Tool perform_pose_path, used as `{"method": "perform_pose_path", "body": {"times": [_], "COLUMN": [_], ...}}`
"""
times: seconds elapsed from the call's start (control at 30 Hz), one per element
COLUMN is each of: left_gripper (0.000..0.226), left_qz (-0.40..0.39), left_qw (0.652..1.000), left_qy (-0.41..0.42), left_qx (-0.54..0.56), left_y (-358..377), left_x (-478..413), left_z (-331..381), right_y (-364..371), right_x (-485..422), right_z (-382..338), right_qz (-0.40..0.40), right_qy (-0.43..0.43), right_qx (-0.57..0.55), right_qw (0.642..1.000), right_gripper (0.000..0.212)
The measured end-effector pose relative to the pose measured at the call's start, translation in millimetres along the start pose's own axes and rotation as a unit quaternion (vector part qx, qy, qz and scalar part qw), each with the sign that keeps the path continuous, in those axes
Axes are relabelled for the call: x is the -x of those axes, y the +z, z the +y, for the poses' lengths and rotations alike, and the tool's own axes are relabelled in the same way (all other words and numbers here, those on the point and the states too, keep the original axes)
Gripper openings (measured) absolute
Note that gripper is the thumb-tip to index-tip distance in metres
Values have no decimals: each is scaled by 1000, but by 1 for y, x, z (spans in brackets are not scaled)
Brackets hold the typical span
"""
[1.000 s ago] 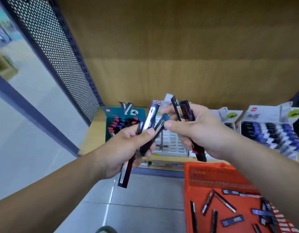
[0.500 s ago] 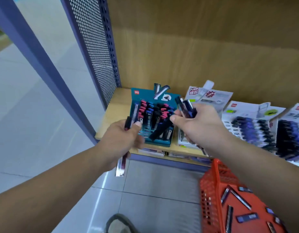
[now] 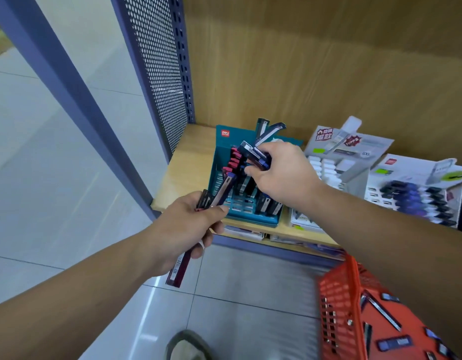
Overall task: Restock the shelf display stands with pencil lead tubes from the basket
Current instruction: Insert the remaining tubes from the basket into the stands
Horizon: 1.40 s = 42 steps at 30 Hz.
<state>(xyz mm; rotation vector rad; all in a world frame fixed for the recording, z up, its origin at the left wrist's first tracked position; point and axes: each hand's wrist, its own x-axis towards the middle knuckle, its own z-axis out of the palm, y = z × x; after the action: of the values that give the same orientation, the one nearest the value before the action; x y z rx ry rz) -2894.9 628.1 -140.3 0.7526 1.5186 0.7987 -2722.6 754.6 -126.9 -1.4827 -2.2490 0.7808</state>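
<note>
A perforated metal panel (image 3: 157, 74) closes the left end of the wooden shelf (image 3: 191, 157). 3 display stands sit on the shelf in a row: a teal stand (image 3: 235, 137) at the left, a white stand (image 3: 354, 157) just right of it, and a grey stand (image 3: 416, 178) far right. 1 orange basket (image 3: 336, 294) sits near right with several loose tubes in it, too blurred to count.

The right hand (image 3: 281, 175) covers much of the teal stand's rows and pinches about 2 dark blue tubes (image 3: 254, 154), their long axis pointing far-left. The left hand (image 3: 188, 229) is curled round a bundle of tubes (image 3: 179, 266), at least 3, slanting from near-left up to far-right across the stand's near left corner.
</note>
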Motion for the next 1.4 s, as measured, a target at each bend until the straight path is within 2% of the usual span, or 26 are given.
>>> {"method": "perform_pose_path", "body": {"times": [0.33, 0.73, 0.83, 1.03, 1.27, 1.4], "left_gripper": [11, 13, 12, 14, 14, 14], "left_qz": [8, 12, 15, 19, 21, 25], "left_qw": [1000, 1000, 1000, 1000, 1000, 1000], "left_qy": [-6, -2, -2, -2, -6, -11], "left_qx": [17, 13, 15, 11, -3, -3], "left_y": [-7, -10, -9, -10, -8, -9], "left_x": [-4, -3, -4, -4, -7, -8], "left_z": [-2, -3, -1, -2, -5, -6], "right_y": [1, 5, 3, 3, 4, 4], "right_x": [-4, -2, -7, -6, -2, 2], "right_z": [-6, -20, -23, -7, -4, -6], "right_qz": [-55, -53, -46, -10, -24, -44], "right_qy": [-13, -73, -64, -71, -65, -69], "right_qx": [86, 218, 214, 159, 155, 163], "right_qw": [995, 972, 974, 985, 985, 983], "right_gripper": [11, 20, 17, 23, 20, 28]}}
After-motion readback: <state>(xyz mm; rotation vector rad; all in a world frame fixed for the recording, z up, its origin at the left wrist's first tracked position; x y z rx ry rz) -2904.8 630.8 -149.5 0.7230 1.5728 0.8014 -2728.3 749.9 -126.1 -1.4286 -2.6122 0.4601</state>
